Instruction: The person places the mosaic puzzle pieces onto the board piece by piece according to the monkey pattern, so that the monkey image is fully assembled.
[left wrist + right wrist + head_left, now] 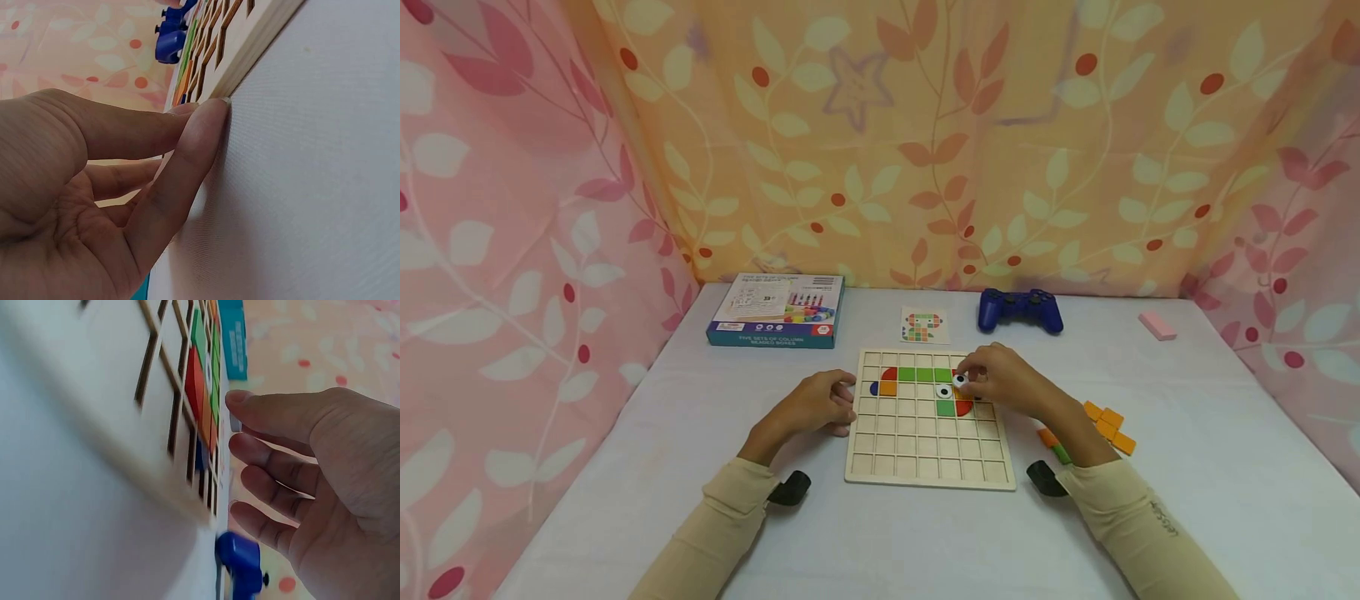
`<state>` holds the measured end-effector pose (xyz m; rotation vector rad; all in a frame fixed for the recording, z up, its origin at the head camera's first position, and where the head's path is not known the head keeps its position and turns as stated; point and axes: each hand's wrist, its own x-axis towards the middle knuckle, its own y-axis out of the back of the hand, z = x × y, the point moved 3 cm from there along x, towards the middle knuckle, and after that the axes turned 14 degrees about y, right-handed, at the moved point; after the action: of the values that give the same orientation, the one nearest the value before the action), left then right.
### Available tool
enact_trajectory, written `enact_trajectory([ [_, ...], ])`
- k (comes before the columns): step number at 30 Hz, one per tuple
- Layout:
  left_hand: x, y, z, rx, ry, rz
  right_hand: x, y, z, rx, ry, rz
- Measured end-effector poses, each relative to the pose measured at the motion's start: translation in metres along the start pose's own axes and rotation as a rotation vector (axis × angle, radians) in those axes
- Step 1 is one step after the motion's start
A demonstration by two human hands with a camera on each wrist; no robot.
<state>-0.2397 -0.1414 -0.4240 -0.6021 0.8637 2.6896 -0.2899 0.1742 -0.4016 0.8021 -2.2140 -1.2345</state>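
Around us hang floral curtains [917, 208], and before us is a table under a white cloth [910, 542]. On it lies a gridded wooden board [928, 473]. Our left hand [808, 404] has its fingers loosely bent, tips touching the board's left edge. Our right hand [1003, 382] pinches a white eye disc [960, 381] between thumb and finger, over the board's upper right. A second eye disc [944, 391] sits just beside it on the board. A row of green squares [925, 374] runs near the top, with an orange square [888, 388] below and to the left. We see a pattern card [925, 326] behind the board, between a box [778, 311] at left and a blue controller [1019, 312]. Loose orange tiles [1107, 422] lie near the right forearm, and a pink block [1157, 326] is farther back.
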Motion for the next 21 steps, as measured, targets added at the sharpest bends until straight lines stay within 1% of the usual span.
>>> enact_trajectory([
  [5, 0.001, 0.0, -0.001, -0.001, -0.003, 0.003, 0.015, -0.009, -0.011, 0.016, 0.037, -0.013],
  [10, 0.001, 0.001, -0.001, -0.007, -0.002, -0.003, 0.027, -0.017, -0.022, 0.044, 0.026, -0.043],
  [21, 0.002, -0.001, -0.001, -0.016, 0.0, -0.003, 0.048, -0.032, -0.041, 0.053, 0.12, -0.025],
])
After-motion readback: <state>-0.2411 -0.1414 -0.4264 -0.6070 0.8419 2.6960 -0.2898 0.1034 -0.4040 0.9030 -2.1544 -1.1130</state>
